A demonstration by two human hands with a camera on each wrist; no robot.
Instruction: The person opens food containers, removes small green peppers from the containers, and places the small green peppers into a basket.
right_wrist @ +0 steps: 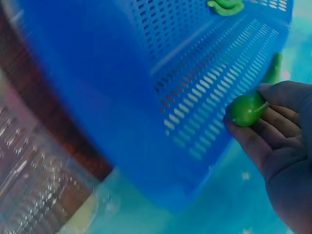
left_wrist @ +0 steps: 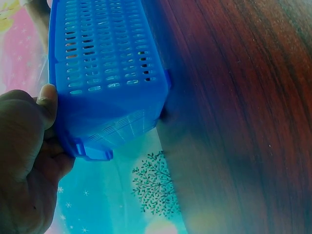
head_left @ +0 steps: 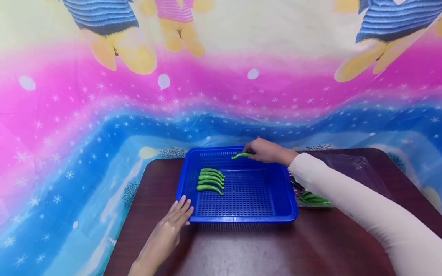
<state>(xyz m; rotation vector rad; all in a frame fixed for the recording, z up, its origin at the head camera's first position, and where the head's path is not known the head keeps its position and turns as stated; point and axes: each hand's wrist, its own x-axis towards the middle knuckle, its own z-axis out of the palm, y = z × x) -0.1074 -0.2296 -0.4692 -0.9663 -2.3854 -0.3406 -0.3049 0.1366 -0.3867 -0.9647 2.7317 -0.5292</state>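
Observation:
A blue plastic basket with slotted walls sits on the table. Several green chili peppers lie side by side along the left of its floor. Over the basket's far wall, my right hand pinches one curved green chili pepper between thumb and fingers, the pepper pointing left. My left hand holds the basket's near left corner. In the left wrist view its thumb presses the rim, with the fingers partly hidden behind the corner.
Right of the basket, more green peppers lie in a pile, partly hidden by my right sleeve. A clear plastic container is behind that arm. The dark wooden table meets a printed cloth backdrop at the back.

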